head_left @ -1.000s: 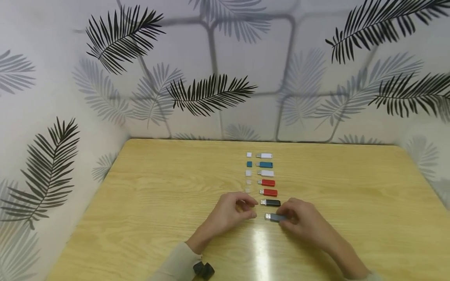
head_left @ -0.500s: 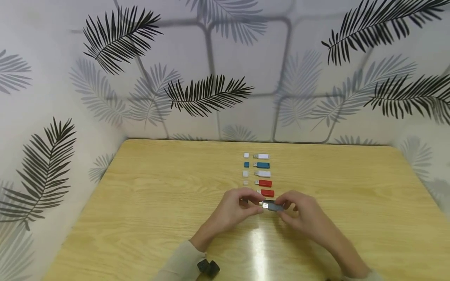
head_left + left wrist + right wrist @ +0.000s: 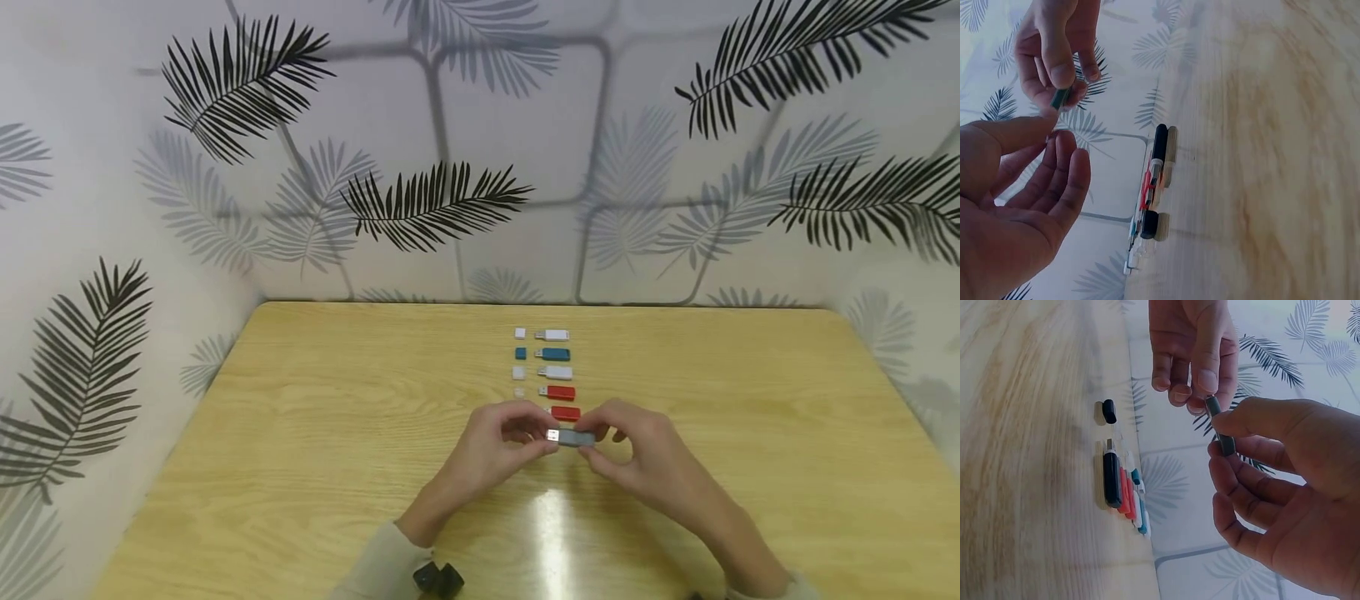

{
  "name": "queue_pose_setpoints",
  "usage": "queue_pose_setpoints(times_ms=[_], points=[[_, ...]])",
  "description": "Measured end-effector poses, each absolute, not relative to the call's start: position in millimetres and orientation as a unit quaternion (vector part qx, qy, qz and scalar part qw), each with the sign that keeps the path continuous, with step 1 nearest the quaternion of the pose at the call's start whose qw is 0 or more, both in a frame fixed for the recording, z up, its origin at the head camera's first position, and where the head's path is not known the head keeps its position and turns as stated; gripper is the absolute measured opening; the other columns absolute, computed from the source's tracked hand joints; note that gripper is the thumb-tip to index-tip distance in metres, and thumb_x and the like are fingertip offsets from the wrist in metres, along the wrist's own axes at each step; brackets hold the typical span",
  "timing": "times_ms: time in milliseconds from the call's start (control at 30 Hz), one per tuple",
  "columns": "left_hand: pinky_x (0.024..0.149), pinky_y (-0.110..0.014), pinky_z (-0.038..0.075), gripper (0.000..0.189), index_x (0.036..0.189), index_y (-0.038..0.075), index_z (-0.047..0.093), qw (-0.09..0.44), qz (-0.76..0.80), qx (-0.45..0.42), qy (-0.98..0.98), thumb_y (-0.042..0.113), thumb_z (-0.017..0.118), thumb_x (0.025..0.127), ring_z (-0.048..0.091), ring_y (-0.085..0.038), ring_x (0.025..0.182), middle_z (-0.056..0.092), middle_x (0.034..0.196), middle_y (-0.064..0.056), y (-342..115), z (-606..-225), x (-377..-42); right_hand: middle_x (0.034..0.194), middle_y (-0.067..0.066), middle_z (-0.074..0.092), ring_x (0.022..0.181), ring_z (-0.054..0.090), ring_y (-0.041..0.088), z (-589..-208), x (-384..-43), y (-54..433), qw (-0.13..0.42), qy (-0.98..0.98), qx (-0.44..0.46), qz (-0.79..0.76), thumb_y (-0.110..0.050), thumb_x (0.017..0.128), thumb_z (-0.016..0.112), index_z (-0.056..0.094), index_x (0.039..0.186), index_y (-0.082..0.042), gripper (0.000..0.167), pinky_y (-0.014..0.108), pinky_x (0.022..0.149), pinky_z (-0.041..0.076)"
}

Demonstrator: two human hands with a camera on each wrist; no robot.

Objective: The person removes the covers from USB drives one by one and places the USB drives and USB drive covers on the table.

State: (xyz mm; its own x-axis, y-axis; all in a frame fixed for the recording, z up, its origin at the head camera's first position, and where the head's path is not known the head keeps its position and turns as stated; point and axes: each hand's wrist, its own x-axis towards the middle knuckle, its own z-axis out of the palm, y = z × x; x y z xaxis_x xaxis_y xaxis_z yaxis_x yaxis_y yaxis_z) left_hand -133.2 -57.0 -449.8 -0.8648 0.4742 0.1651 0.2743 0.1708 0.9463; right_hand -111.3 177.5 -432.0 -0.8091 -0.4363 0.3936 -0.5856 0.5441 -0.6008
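Note:
A grey USB flash drive is held up over the wooden table, its metal plug pointing left. My right hand pinches its body between thumb and fingers. At the plug end, my left hand pinches with thumb and forefinger, its other fingers loosely curved. In the right wrist view, the drive runs from one hand to the other, above the table surface. Below lies a black USB flash drive with its bare plug facing a separate black cap; both are hidden behind the hands in the head view.
Farther back on the table lies a column of uncapped drives: white, blue, another white and two red, the nearer red drive partly covered. Their caps, such as the blue cap, line up to the left.
My right hand has lifted the grey drive off the table and brought it toward the left. My left fingers, apart from it a second ago, have come to its plug end.

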Motion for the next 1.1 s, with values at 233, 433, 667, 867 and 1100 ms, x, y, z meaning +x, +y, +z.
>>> queue_pose_setpoints(times_ms=[233, 433, 667, 867, 1100], points=[[0.080, -0.033, 0.060, 0.018, 0.109, 0.009, 0.075, 0.092, 0.598, 0.272, 0.748, 0.004, 0.077, 0.092, 0.069, -0.012, 0.086, 0.073, 0.098, 0.001, -64, -453, -133, 0.095, -0.013, 0.071, 0.081, 0.064, 0.009, -433, -111, 174, 0.103, -0.851, 0.327, 0.398, 0.003, 0.080, 0.082, 0.071, 0.099, -0.016, 0.028, 0.029, 0.069, 0.056], [0.078, -0.040, 0.060, 0.013, 0.103, 0.012, 0.073, 0.105, 0.599, 0.290, 0.739, 0.005, 0.077, 0.092, 0.068, -0.013, 0.084, 0.072, 0.097, -0.004, -69, -455, -134, 0.095, -0.013, 0.070, 0.081, 0.063, 0.006, -435, -111, 173, 0.102, -0.837, 0.347, 0.410, 0.003, 0.080, 0.081, 0.071, 0.100, -0.015, 0.029, 0.032, 0.069, 0.057], [0.076, -0.038, 0.061, 0.013, 0.096, 0.006, 0.072, 0.112, 0.597, 0.306, 0.733, -0.002, 0.077, 0.088, 0.067, -0.012, 0.080, 0.070, 0.092, -0.010, -74, -459, -134, 0.095, -0.010, 0.071, 0.081, 0.065, 0.007, -439, -111, 171, 0.092, -0.821, 0.374, 0.422, 0.003, 0.081, 0.082, 0.071, 0.102, -0.014, 0.029, 0.032, 0.070, 0.058], [0.077, -0.043, 0.061, 0.013, 0.097, 0.005, 0.073, 0.112, 0.604, 0.310, 0.725, -0.002, 0.078, 0.087, 0.067, -0.013, 0.081, 0.070, 0.093, -0.011, -72, -460, -135, 0.095, -0.009, 0.071, 0.082, 0.065, 0.007, -440, -112, 174, 0.105, -0.814, 0.382, 0.426, 0.003, 0.080, 0.081, 0.070, 0.103, -0.014, 0.030, 0.030, 0.071, 0.057], [0.076, -0.044, 0.061, 0.013, 0.097, 0.004, 0.073, 0.118, 0.620, 0.312, 0.710, -0.003, 0.077, 0.088, 0.067, -0.013, 0.080, 0.069, 0.092, -0.011, -71, -459, -138, 0.097, -0.009, 0.071, 0.083, 0.066, 0.007, -438, -114, 177, 0.112, -0.810, 0.387, 0.427, 0.002, 0.081, 0.082, 0.071, 0.104, -0.014, 0.030, 0.032, 0.071, 0.058]])
